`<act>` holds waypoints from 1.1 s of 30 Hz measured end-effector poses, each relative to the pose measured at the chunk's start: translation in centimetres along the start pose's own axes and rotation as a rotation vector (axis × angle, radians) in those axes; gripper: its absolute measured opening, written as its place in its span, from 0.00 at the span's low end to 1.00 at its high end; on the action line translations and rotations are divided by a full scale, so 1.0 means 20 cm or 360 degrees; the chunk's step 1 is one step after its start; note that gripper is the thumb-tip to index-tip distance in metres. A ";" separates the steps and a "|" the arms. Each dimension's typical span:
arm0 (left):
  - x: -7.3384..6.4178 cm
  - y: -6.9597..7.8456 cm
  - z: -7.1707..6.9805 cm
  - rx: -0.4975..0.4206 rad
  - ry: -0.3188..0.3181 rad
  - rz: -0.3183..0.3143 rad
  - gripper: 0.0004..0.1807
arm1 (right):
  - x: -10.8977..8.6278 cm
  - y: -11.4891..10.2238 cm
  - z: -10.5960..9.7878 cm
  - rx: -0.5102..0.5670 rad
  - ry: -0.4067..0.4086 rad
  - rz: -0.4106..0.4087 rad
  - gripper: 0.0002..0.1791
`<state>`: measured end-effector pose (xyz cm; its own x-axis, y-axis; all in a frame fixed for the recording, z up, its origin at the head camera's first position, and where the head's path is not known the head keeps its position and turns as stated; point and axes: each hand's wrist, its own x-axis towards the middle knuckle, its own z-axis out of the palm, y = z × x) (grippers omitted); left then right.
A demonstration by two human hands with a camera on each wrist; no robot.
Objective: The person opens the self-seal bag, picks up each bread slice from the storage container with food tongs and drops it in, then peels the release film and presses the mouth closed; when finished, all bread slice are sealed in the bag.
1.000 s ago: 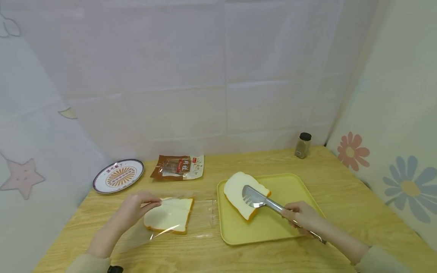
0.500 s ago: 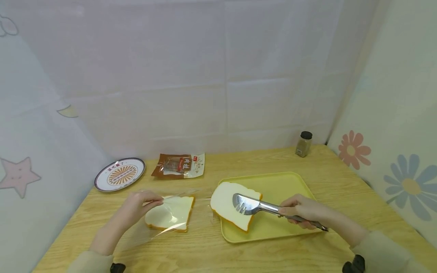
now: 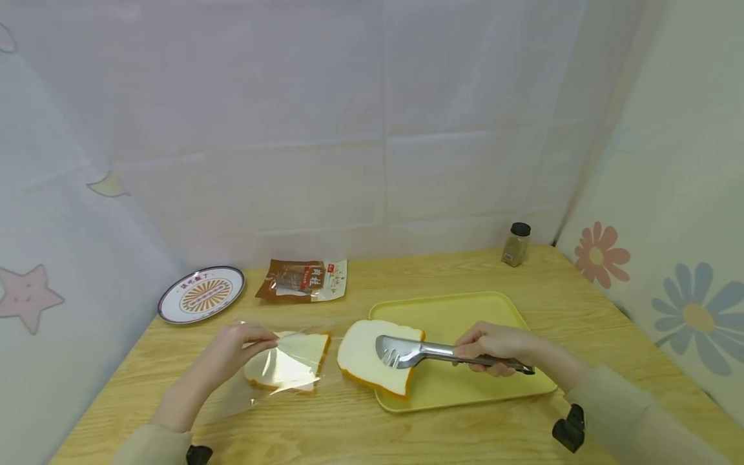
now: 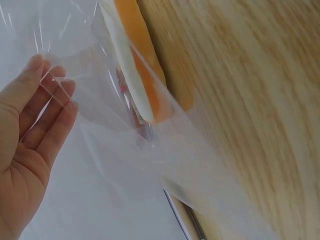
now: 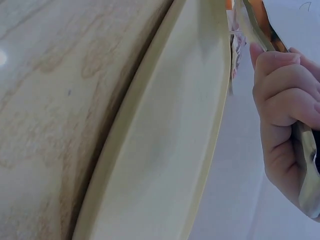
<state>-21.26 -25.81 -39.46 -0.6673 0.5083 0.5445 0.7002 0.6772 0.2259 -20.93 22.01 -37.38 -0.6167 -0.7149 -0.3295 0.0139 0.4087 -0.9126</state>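
Note:
My left hand [image 3: 232,352] pinches the edge of a clear plastic bag [image 4: 115,155] between thumb and fingertips, holding it raised. One white bread slice [image 3: 293,367] with an orange-brown crust lies under the bag's film at the left. My right hand [image 3: 494,349] grips metal tongs [image 3: 436,351], fingers curled round the handle in the right wrist view. A second bread slice [image 3: 357,355] is held in the tongs' jaws, over the left rim of the yellow tray [image 3: 482,394], its left edge close to the bag. The lower jaw is hidden beneath this slice.
Behind the left hand stand a round patterned plate [image 3: 200,295] leaning at the wall and a brown-and-white food packet [image 3: 302,281]. A small black-lidded jar [image 3: 515,245] is at the table's back right corner. White sheets enclose the wooden table [image 3: 325,439].
My right hand has moved left with the tongs, carrying the second bread slice from above the tray to its left rim, near the bag. The left hand stays nearly still, holding the bag.

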 end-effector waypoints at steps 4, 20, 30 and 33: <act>0.01 0.00 0.00 0.0013 -0.0007 0.0026 0.08 | 0.03 -0.03 -0.03 0.0093 -0.0050 0.0086 0.23; 0.00 0.00 -0.01 0.0036 0.0004 0.0057 0.08 | 0.13 -0.12 -0.13 0.0026 -0.0177 0.0357 0.21; 0.00 0.00 -0.02 0.0028 -0.0002 0.0001 0.07 | 0.12 -0.09 -0.13 0.0057 -0.0180 0.0428 0.22; -0.01 0.00 -0.02 -0.0007 -0.0014 -0.0008 0.07 | 0.14 -0.08 -0.14 0.0057 -0.0203 0.0387 0.21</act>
<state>-21.05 -26.01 -39.27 -0.6730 0.5093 0.5363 0.6978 0.6775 0.2323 -24.80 21.01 -36.22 -0.4877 -0.6650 -0.5656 0.1786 0.5582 -0.8103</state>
